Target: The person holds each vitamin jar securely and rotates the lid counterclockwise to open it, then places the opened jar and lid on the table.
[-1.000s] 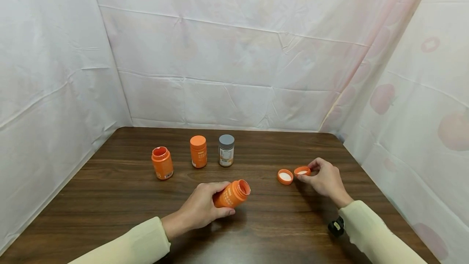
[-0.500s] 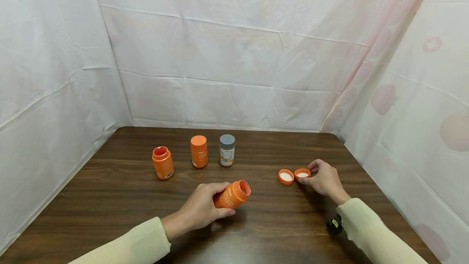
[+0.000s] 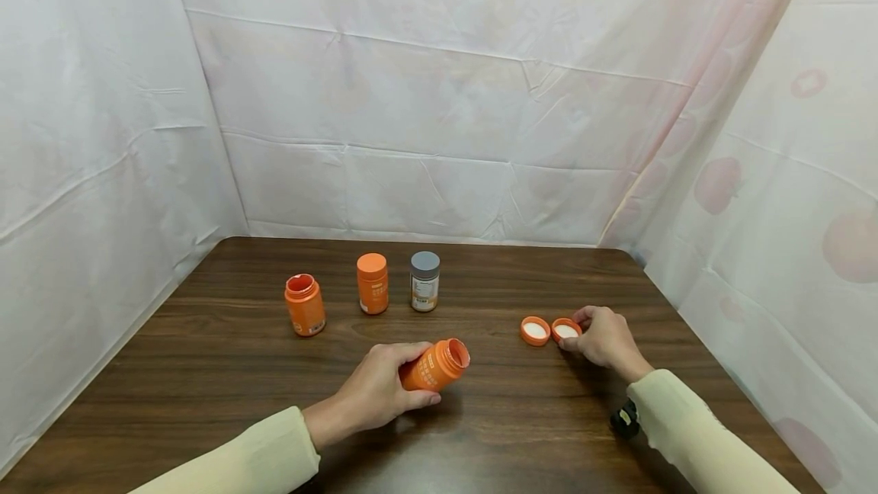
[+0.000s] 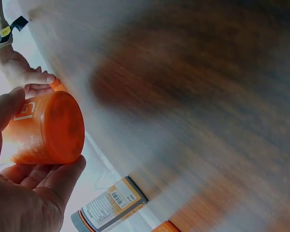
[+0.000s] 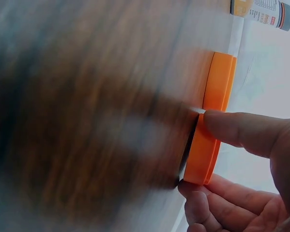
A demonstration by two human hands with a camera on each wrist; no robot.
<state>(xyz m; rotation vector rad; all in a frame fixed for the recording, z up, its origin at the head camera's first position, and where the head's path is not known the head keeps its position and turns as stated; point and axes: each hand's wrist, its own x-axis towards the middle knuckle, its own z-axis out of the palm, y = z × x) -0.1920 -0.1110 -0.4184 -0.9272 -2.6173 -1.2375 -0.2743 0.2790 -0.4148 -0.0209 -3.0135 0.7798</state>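
One dark-brown, wood-grained tabletop (image 3: 507, 433) spreads across the near part of the scene, with pale fabric sheets (image 3: 425, 97) hanging to its left, far and right sides. At the left stands a lidless orange plastic jar (image 3: 306, 316); right of it and farther are a lidded orange cylindrical jar (image 3: 373, 294) and a white-labelled jar with a grey lid (image 3: 424, 293), both upright. Nearer, an open-mouthed orange plastic jar with white lettering (image 3: 427, 369) leans, mouth to the right, in the left hand (image 3: 373, 387), thumb and fingers curled round it; its contents cannot be made out. Farther right, two upturned round caps lie side by side: a white-lined orange cap (image 3: 535, 331) and, just right of it, a matching orange cap (image 3: 565, 329), which the right hand (image 3: 605, 338) pinches between thumb and fingers. A black wrist device (image 3: 625, 419) hangs by the right sleeve (image 3: 675, 418).
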